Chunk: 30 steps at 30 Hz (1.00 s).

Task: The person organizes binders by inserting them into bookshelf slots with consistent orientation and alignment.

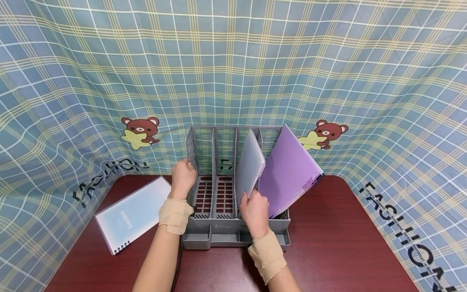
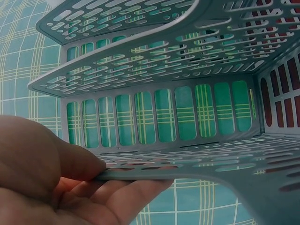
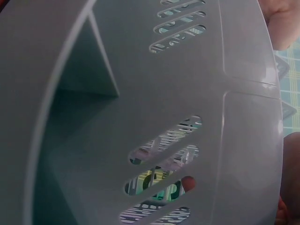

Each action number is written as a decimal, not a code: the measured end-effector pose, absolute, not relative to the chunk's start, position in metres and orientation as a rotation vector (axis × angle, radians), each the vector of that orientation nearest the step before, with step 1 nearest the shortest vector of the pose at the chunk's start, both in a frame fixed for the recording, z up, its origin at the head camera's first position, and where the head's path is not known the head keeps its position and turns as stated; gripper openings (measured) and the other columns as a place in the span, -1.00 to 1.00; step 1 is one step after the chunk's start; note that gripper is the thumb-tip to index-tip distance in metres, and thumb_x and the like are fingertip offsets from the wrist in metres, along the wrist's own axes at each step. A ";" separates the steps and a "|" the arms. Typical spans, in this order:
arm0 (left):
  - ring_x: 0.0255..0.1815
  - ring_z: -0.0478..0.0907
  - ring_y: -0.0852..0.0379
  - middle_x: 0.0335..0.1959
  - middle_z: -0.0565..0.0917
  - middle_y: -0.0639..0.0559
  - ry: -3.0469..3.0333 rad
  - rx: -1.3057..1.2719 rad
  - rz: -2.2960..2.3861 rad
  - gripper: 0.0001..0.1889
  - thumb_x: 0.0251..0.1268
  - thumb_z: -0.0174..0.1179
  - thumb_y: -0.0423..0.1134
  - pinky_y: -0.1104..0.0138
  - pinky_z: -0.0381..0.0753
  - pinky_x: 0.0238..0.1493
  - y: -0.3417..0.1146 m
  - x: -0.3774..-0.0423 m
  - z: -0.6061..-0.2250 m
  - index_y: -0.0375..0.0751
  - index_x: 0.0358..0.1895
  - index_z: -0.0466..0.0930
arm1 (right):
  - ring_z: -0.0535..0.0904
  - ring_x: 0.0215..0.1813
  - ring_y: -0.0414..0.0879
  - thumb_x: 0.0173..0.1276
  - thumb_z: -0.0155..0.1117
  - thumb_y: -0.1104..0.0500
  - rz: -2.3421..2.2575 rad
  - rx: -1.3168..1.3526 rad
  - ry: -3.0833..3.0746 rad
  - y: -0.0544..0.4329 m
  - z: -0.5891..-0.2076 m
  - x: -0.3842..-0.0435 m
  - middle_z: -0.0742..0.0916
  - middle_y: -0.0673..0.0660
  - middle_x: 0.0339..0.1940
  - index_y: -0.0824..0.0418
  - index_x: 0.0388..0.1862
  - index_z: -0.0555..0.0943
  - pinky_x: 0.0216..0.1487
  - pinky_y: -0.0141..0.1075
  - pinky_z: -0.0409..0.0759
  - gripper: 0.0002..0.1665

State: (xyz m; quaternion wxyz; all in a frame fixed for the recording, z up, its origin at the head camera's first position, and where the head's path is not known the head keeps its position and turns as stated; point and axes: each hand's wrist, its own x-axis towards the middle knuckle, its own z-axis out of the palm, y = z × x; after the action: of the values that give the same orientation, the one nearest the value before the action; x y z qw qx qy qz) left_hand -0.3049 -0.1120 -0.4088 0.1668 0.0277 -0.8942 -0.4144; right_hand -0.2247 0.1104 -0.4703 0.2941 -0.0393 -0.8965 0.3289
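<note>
A grey file rack (image 1: 224, 222) with upright slotted dividers stands on the table. My left hand (image 1: 183, 178) grips the front edge of its leftmost side panel; the left wrist view shows the thumb on one face of the panel (image 2: 197, 174) and fingers (image 2: 140, 194) on the other. My right hand (image 1: 255, 211) pinches a pale grey spiral notebook (image 1: 249, 164) low down, thumb on its left face. That notebook stands upright in the third slot from the left. A purple spiral notebook (image 1: 288, 172) leans out to the right from the rightmost slot.
A light blue spiral notebook (image 1: 135, 213) marked "freedom" lies flat on the dark red table (image 1: 328, 243), left of the rack. Shallow trays (image 1: 197, 240) run along the rack's front. Plaid cloth (image 1: 233, 61) hangs behind and at both sides. A dark cable (image 1: 178, 259) runs by the left forearm.
</note>
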 end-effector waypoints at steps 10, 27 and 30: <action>-0.69 0.35 -0.01 -0.66 0.35 -0.08 -2.557 0.095 -1.178 -0.65 0.64 -0.17 -0.33 0.22 0.34 -0.60 -0.114 -0.308 -0.411 -0.22 -0.46 0.38 | 0.73 -0.43 0.37 0.36 0.37 0.15 0.833 -0.088 -2.452 0.109 -0.469 -0.226 0.76 0.32 -0.54 0.28 -0.49 0.70 -0.38 0.23 0.62 -0.73; -0.71 0.29 0.03 -0.66 0.32 -0.07 -2.558 0.071 -1.223 -0.64 0.65 -0.17 -0.32 0.23 0.32 -0.62 -0.117 -0.306 -0.409 -0.17 -0.48 0.30 | 0.71 -0.46 0.38 0.31 0.44 0.12 0.861 -0.072 -2.476 0.113 -0.464 -0.224 0.74 0.33 -0.57 0.27 -0.63 0.65 -0.39 0.23 0.63 -0.65; -0.71 0.30 0.03 -0.66 0.32 -0.07 -2.560 0.070 -1.226 -0.64 0.65 -0.17 -0.31 0.23 0.33 -0.61 -0.117 -0.305 -0.409 -0.17 -0.48 0.30 | 0.71 -0.46 0.36 0.33 0.40 0.11 0.893 -0.093 -2.456 0.116 -0.462 -0.223 0.74 0.33 -0.57 0.26 -0.63 0.63 -0.39 0.22 0.63 -0.63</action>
State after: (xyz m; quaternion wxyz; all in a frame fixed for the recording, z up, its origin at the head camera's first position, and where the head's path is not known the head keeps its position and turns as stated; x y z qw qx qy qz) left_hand -0.3051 -0.1165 -0.4085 0.1507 0.0244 -0.8913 -0.4269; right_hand -0.2232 0.1160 -0.4621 0.2600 -0.0344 -0.9069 0.3299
